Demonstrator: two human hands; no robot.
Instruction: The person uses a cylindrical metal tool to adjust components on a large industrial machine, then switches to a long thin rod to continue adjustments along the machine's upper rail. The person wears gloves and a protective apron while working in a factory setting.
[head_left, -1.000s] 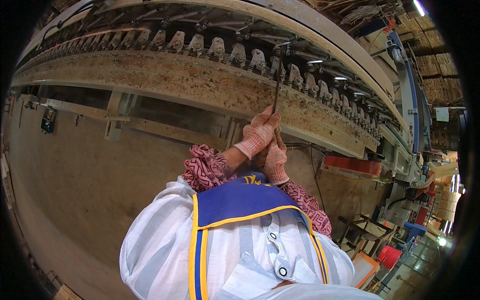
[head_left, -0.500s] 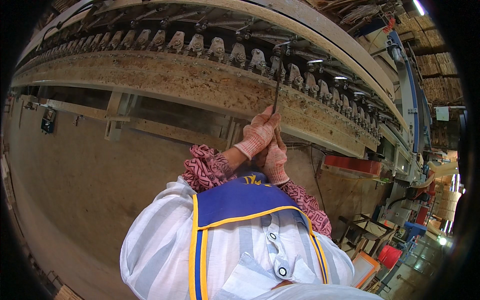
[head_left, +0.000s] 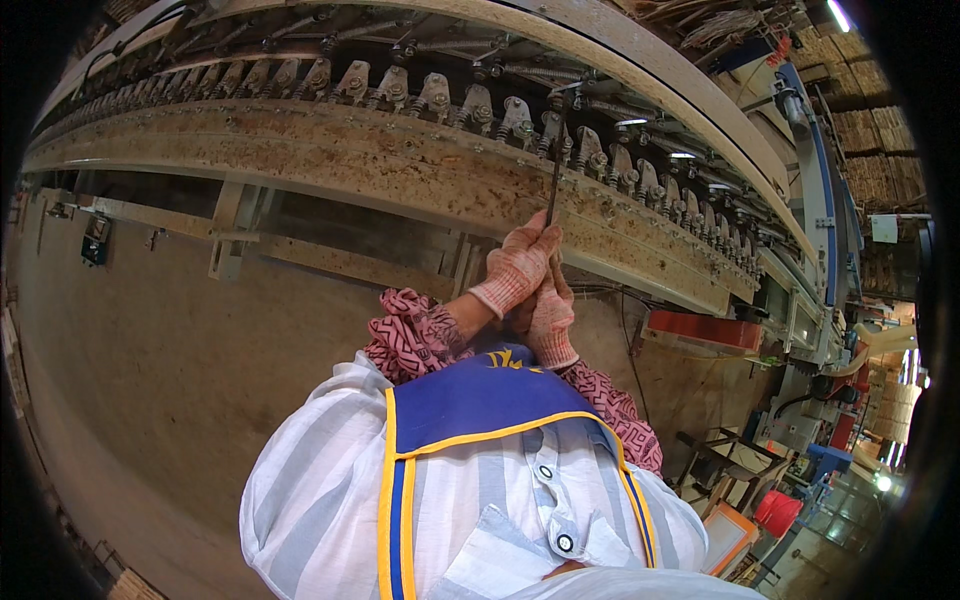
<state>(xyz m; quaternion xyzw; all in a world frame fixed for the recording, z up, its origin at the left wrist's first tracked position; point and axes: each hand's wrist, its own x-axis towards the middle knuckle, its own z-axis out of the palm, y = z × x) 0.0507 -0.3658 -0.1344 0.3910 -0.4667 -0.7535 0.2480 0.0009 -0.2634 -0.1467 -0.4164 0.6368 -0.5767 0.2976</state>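
Both of my hands wear pinkish-white knitted gloves and are closed together in front of my chest. My left hand (head_left: 515, 268) is wrapped round the lower part of a thin dark metal rod (head_left: 554, 185). Just below and to the right, my right hand (head_left: 550, 318) presses against the left and closes on the rod's lower end, which the gloves hide. The rod stands out away from me, across a stained beam (head_left: 400, 160), and its far end reaches a row of metal brackets (head_left: 515, 118) with bolts and springs. A bent piece shows at that far end; whether it is part of the rod I cannot tell.
The long machine curves across the view, with a pale outer rail (head_left: 640, 62) behind the brackets. A red box-shaped part (head_left: 704, 330) sits low on the right. Further right are a red spool (head_left: 778, 513) and a blue upright (head_left: 822, 200). Concrete floor (head_left: 180, 380) lies left.
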